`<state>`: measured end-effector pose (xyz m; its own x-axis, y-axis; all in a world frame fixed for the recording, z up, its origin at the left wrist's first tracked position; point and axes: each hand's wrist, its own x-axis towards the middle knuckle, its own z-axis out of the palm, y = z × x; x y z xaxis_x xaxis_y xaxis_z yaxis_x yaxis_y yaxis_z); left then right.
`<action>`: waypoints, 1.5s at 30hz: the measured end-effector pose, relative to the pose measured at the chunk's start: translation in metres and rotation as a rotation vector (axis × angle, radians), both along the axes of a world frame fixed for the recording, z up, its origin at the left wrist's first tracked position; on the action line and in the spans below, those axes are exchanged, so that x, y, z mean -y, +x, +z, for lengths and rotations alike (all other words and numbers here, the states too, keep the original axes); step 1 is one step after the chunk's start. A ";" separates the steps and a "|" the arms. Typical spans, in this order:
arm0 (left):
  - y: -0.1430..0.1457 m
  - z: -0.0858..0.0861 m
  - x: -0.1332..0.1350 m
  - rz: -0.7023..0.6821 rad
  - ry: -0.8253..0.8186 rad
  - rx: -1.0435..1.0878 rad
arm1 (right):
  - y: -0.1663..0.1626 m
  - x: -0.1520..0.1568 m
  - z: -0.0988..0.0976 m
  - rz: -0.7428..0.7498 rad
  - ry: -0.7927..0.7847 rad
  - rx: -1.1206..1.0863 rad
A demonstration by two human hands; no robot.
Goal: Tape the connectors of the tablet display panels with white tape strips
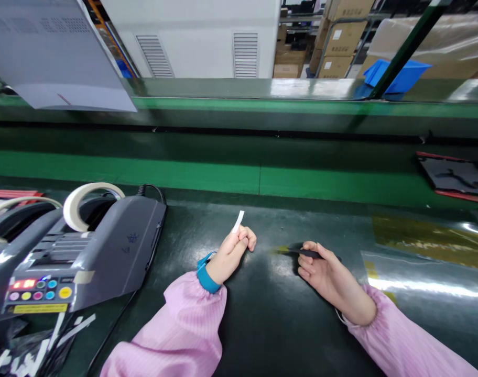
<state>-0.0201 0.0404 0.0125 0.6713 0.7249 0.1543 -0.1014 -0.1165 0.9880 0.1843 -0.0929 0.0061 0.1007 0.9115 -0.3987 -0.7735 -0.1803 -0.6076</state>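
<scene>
My left hand, with a blue wrist strap, is closed and pinches a short white strip of tape that points up from the fingers. Off to the right, my right hand grips slim black tweezers pointing left toward my left hand. A small yellowish patch shows at their tip, too blurred to name. Both hands are over the dark green work surface, apart from each other.
Two grey tape dispensers with white tape rolls stand at left. Below them lie white tape scraps and a black cable. Clear film and yellow tape cover the right side. A red-edged tray sits back right.
</scene>
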 end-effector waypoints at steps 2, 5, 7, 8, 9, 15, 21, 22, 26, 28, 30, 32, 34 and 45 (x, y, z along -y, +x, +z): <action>0.000 0.002 -0.001 0.004 0.007 -0.001 | -0.002 0.002 -0.001 -0.011 0.046 0.072; 0.000 0.007 -0.003 0.004 0.040 -0.066 | 0.003 0.010 0.006 -0.032 0.186 0.350; -0.001 0.009 -0.005 -0.009 0.056 -0.120 | 0.017 0.017 0.018 0.002 0.295 0.578; -0.002 0.009 -0.006 -0.019 0.063 -0.137 | 0.029 0.021 0.025 0.028 0.331 0.680; -0.002 0.009 -0.007 -0.028 0.066 -0.150 | 0.043 0.023 0.033 0.046 0.349 0.781; -0.005 0.008 -0.009 -0.092 0.033 -0.165 | 0.183 0.017 0.048 -0.070 0.007 1.784; -0.006 0.012 -0.009 -0.088 0.035 -0.187 | 0.298 0.001 0.024 0.087 -0.702 2.488; -0.006 0.012 -0.010 -0.092 0.035 -0.195 | 0.307 -0.001 0.022 0.087 -0.742 2.495; -0.007 0.009 -0.012 -0.099 0.038 -0.231 | 0.328 -0.011 0.020 0.129 -0.848 2.540; -0.007 0.008 -0.013 -0.103 0.041 -0.249 | 0.332 -0.019 0.019 0.164 -0.836 2.555; -0.006 0.008 -0.013 -0.114 0.042 -0.256 | 0.332 -0.027 0.020 0.184 -0.820 2.563; -0.005 0.009 -0.013 -0.119 0.024 -0.242 | 0.329 -0.036 0.024 0.182 -0.807 2.567; -0.004 0.009 -0.012 -0.114 -0.011 -0.205 | 0.322 -0.046 0.031 0.162 -0.774 2.582; 0.006 -0.038 -0.012 -0.057 -0.228 0.197 | 0.154 -0.122 0.067 0.158 -0.059 2.714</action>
